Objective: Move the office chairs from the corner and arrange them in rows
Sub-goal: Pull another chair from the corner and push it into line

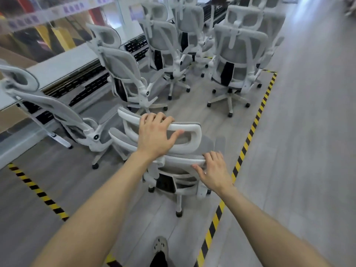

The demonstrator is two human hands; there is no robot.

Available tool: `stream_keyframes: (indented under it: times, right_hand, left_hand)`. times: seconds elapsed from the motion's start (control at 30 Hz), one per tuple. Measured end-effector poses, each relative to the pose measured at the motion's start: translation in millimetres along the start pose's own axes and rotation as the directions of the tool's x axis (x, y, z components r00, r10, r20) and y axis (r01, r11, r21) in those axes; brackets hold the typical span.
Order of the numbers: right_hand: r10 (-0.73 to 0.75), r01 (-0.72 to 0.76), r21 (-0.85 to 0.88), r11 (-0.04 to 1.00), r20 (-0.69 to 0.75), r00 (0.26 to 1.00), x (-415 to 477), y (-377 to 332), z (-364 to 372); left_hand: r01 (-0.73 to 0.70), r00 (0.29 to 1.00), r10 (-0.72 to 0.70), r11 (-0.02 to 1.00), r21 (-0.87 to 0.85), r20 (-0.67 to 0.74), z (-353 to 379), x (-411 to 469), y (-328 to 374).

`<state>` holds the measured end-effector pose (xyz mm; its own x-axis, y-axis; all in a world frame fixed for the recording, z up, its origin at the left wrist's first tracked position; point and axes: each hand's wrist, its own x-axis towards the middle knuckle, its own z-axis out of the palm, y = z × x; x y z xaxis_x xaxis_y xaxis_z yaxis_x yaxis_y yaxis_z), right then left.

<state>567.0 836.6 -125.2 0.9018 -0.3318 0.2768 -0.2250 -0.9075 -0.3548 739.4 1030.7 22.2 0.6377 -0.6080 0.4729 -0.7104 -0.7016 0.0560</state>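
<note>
The chair (207,146) stands upright inside the tape (250,134), back toward the person, seat facing away. The left hand (156,135) curls over its headrest (193,131), and the right hand (213,172) grips the backrest (185,160) top edge.

Grey plank floor (57,189), yellow-and-black hazard tape (256,120) marking a bay on it, paler floor (317,112) right of the tape, long white bench (63,63) left of the tape, black slotted panels (90,87) beneath, blurred purple-lettered banner (23,21) beyond.
</note>
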Motion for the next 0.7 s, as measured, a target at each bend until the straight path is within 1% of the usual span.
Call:
stream_keyframes:
  times: [0.07, 0.2, 0.3, 0.43, 0.57, 0.7]
  right_hand:
    - [0.032, -0.031, -0.061, 0.998, 0.007, 0.999, 23, 0, 5]
    - [0.133, -0.132, -0.080, 0.988, 0.011, 0.991, 71, -3, 8]
    - [0.188, -0.184, -0.102, 0.978, 0.026, 0.982, 104, -2, 11]
    - [0.256, -0.246, -0.139, 0.959, 0.053, 0.965, 146, 1, 18]
    - [0.303, -0.293, -0.225, 0.929, 0.009, 0.953, 196, 22, 30]
    - [0.311, -0.315, -0.224, 0.922, -0.055, 0.949, 238, 58, 37]
  left_hand:
    - [-0.028, 0.999, 0.028, 1.000, 0.000, 0.016, 15, 27, -9]
    - [-0.101, 0.993, 0.103, 0.994, -0.029, 0.055, 42, 84, -27]
    - [-0.147, 0.987, 0.150, 0.987, -0.059, 0.063, 62, 126, -38]
    - [-0.209, 0.976, 0.213, 0.975, -0.080, 0.041, 88, 177, -49]
    - [-0.242, 0.969, 0.245, 0.965, -0.099, 0.014, 120, 230, -51]
    - [-0.272, 0.962, 0.273, 0.954, -0.125, -0.010, 149, 284, -42]
